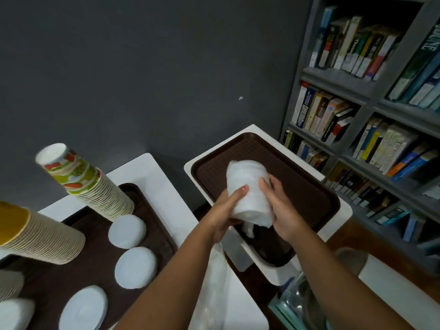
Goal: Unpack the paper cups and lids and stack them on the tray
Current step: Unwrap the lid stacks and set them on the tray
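Hands, left [223,210] and right [283,208], curl round my wrapped stack of lids [247,186] above the brown tray [316,198]; next, I judge, the plastic must be peeled off.

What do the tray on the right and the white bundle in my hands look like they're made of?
The right tray looks like hard brown plastic: matte, with a fine textured grid and a raised rim. The white bundle held by the left hand and right hand seems to be stacked white lids in thin clear plastic film: it is glossy and wrinkled, and a loose tail hangs below. The lids' own material is unclear.
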